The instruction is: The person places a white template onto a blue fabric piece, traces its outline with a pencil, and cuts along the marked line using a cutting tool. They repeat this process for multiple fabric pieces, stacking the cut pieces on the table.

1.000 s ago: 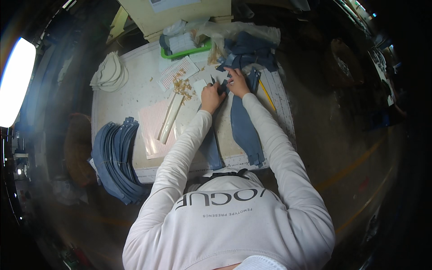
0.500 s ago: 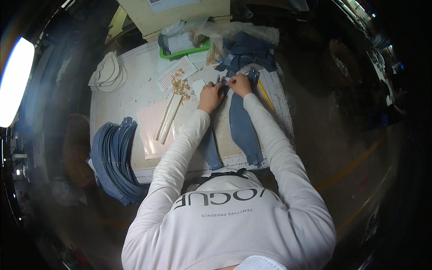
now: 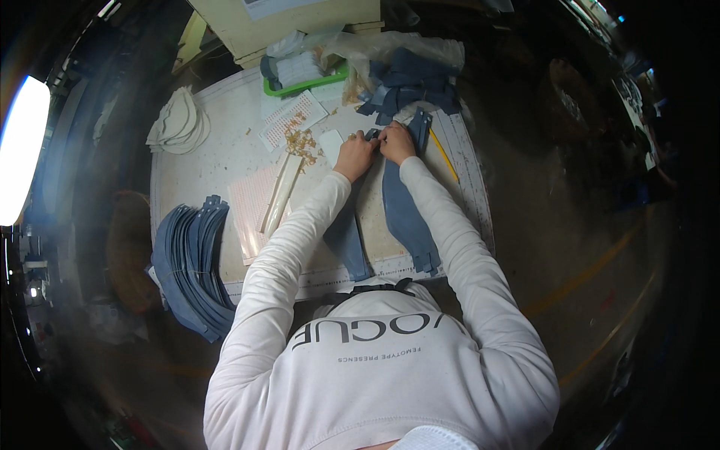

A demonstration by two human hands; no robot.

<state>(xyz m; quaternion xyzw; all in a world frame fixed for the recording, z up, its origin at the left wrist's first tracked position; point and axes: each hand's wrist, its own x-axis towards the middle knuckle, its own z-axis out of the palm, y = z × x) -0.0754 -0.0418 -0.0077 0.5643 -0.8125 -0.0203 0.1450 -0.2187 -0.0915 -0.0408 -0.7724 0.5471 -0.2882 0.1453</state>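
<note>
Both hands meet near the far end of a long blue fabric piece (image 3: 346,238), whose lower part runs down beneath my left forearm to the table's near edge. My left hand (image 3: 355,155) is closed on that end, thumb and fingers pressed together. Close against it, my right hand (image 3: 397,142) makes a pinch at the tip; whether something small sits between those fingers is hidden. A second curved blue fabric piece (image 3: 407,210) lies flat beneath my right wrist and forearm. Just left of my left hand is a small white card (image 3: 331,142).
Small tan bits (image 3: 301,144) lie by a dotted sheet (image 3: 279,129) and a cream strip (image 3: 281,196). A bundle of blue pieces (image 3: 191,262) overhangs the left edge. Behind are a green tray (image 3: 281,90) and heaped dark-blue fabric (image 3: 416,82). A yellow pencil-like stick (image 3: 444,156) lies right.
My right hand has shifted slightly left, closer to my left hand, and its fingers have turned inward. The left hand remains on the fabric end. The camera view has moved a little.
</note>
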